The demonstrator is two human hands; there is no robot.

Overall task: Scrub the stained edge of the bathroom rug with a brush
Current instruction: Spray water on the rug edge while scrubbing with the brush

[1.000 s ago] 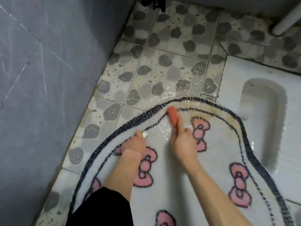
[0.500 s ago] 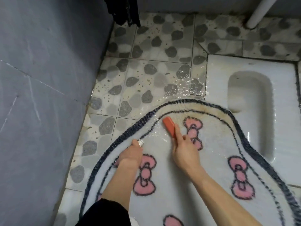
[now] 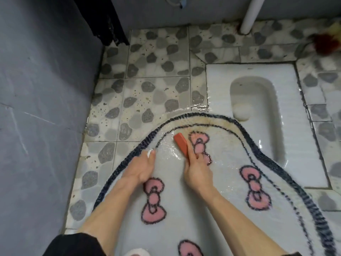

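Observation:
A white bathroom rug with pink bows and a dark navy border lies on the wet tiled floor. Its far curved edge is stained yellowish brown. My right hand grips an orange-red brush, whose head presses on the wet pile just inside the stained edge. My left hand holds the rug's left border, its fingers curled round the edge with the thumb on top.
A white squat toilet pan sits at the right, partly under the rug. A grey wall runs along the left. Pebble-patterned floor tiles, a white pipe and a dark cloth lie beyond.
The brush has slid back toward me from the rug's far edge. The view has tilted up, showing more of the back wall. My left hand has kept its grip on the rug's border.

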